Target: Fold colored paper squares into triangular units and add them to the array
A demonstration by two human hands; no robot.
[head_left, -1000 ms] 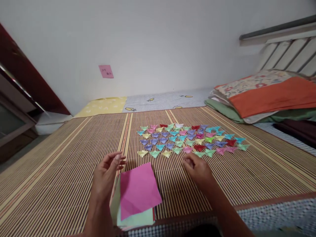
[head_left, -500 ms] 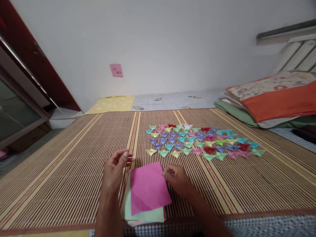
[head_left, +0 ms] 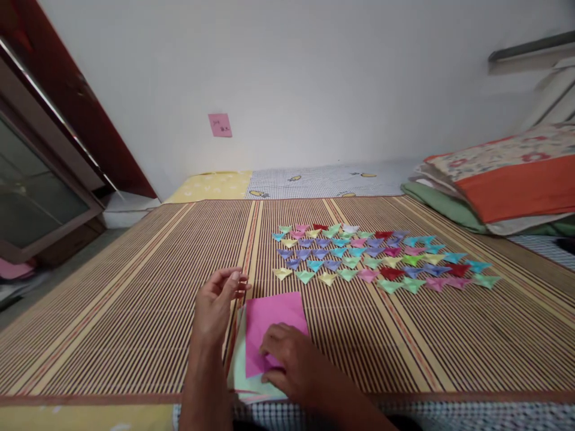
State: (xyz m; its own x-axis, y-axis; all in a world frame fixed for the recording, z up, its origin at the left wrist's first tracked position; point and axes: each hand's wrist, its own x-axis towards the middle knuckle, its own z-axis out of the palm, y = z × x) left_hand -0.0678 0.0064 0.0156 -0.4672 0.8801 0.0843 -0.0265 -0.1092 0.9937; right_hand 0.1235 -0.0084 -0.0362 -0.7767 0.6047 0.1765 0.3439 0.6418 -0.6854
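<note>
Brown-striped mat [head_left: 135, 323] under both hands, wide to each side of them. Next, the left hand [head_left: 214, 308], raised just beside the paper, with loosely curled fingers and a narrow opening at the thumb; nothing to be seen in it. Between the hands, and partly below the right one, a pink sheet [head_left: 272, 310], on top of slightly spread pale green sheets [head_left: 240, 362]. By its look, thin paper: very light, easy to bend, perhaps a little slippery against the sheets below, quick to crease and to tear under a hard pull. Probably best to take hold at a free corner, for example the far one near the left hand, with a soft pinch, and to lift without dragging the lower sheets along. Over the near part of the pink sheet, the right hand [head_left: 291, 362], bent downward, fingers curled in; pinching or only touching, impossible to tell. Beyond it, farther right, rows of small folded papers [head_left: 351, 262] in many colours, likely easy to crush, better gripped by the pointed ends.
</note>
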